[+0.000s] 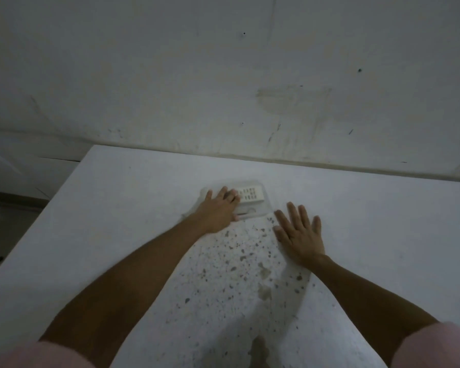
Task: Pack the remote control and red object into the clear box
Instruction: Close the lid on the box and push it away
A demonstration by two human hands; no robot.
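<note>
Seeing box (260, 208) on table (383, 221), centre, toward the far edge; wall (223, 75) behind the table. Remote (250, 194) lies inside the box, far side, lengthwise left to right. Left hand (218, 208) lies over the box's left part, fingers touching the remote's left end. Right hand (299, 232) flat on the table, just right of the box and nearer me.

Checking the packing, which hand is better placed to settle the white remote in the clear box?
Left. The left hand already rests on the clear plastic box touching the white remote control; the right hand lies flat beside it.
</note>
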